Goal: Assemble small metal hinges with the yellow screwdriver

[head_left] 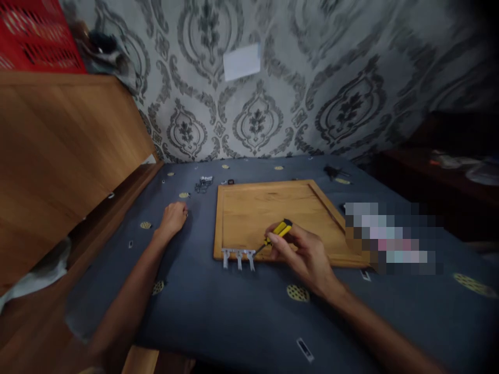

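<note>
**Yellow-handled screwdriver set at hook rack, near edge of panel**

Blue cloth (218, 311) with yellow spots is spread over the whole work surface. Nearest, the right hand (304, 254) is seen with its grip closed around the screwdriver (278, 231). The tip is aimed down-left at the metal hook rack (238, 256). The rack is fixed on the near edge of the wooden panel (265, 205), which is laid flat on the cloth.

Judged from this, the blade should be kept in line with the screw and pressed down while it is turned. The panel would be better steadied, as it is not touched by the left hand (173, 215). That hand is rested on the cloth well left of the panel, its grip curled loosely. Whether anything small is held inside cannot be told.

Counts:
- Hands: two
- Screwdriver: one
- Panel: one
- Rack: one, with three hooks
- Metal hardware (203, 184) beyond the left hand: one small heap, pieces too small to count
- Dark tool bundle (334, 171) at the far right: one
- White card (241, 61) on the wallpaper: one
- Red crate (35, 36) on the wooden cabinet (58, 145): one
</note>
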Action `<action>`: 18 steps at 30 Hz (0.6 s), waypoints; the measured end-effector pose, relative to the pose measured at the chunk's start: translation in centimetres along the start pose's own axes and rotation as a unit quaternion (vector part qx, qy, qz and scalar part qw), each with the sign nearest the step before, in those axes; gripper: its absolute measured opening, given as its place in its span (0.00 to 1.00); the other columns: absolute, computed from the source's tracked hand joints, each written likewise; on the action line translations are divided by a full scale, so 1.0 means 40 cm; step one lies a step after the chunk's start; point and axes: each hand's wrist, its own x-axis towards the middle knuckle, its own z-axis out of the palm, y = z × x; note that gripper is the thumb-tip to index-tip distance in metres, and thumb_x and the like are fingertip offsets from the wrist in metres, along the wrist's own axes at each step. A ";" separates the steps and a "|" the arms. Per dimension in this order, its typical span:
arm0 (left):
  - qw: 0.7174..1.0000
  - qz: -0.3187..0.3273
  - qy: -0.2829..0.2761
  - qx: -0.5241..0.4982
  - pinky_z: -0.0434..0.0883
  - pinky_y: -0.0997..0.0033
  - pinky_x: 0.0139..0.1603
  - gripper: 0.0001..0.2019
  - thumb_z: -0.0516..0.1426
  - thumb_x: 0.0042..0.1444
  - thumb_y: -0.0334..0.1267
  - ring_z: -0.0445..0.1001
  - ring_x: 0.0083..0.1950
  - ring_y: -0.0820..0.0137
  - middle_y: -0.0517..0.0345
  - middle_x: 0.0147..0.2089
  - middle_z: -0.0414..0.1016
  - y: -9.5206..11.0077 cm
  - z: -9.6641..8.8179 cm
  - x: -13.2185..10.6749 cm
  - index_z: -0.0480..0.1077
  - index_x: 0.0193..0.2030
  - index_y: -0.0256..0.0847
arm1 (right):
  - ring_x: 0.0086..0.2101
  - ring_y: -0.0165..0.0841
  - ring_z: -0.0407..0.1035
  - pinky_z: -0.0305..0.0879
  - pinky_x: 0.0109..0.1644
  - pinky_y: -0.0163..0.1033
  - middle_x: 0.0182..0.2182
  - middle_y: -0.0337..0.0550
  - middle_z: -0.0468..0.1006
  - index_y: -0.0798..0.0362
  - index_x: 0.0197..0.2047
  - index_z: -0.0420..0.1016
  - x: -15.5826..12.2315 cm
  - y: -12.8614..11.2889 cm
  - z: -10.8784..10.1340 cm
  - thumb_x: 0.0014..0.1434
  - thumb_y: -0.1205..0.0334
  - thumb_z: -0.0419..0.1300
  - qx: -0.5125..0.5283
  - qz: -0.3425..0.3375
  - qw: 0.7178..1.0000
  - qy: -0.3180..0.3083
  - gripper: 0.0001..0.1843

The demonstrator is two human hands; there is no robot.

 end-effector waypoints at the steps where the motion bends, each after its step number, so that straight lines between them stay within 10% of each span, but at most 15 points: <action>1: 1.000 -0.003 -0.001 0.006 0.77 0.55 0.54 0.16 0.61 0.68 0.44 0.77 0.55 0.61 0.49 0.57 0.75 -0.001 0.000 -0.003 0.72 0.57 0.40 | 0.20 0.29 0.72 0.66 0.22 0.32 0.19 0.35 0.74 0.52 0.34 0.74 -0.001 0.001 0.000 0.66 0.55 0.60 0.004 0.001 1.000 0.003 0.11; 8: 0.999 -0.001 0.004 0.036 0.72 0.59 0.55 0.13 0.51 0.63 0.27 0.79 0.54 0.51 0.41 0.46 0.81 0.000 -0.003 -0.018 0.77 0.42 0.38 | 0.20 0.28 0.71 0.67 0.27 0.35 0.20 0.33 0.75 0.51 0.37 0.74 -0.005 0.003 0.001 0.67 0.48 0.61 -0.005 0.033 0.999 -0.007 0.14; 18: 0.999 0.016 0.011 0.035 0.72 0.58 0.55 0.14 0.51 0.62 0.29 0.78 0.52 0.52 0.41 0.46 0.81 0.016 -0.024 -0.039 0.78 0.43 0.35 | 0.20 0.28 0.73 0.70 0.26 0.36 0.25 0.36 0.78 0.51 0.38 0.76 -0.015 0.005 0.003 0.67 0.46 0.62 -0.013 0.042 0.999 0.016 0.16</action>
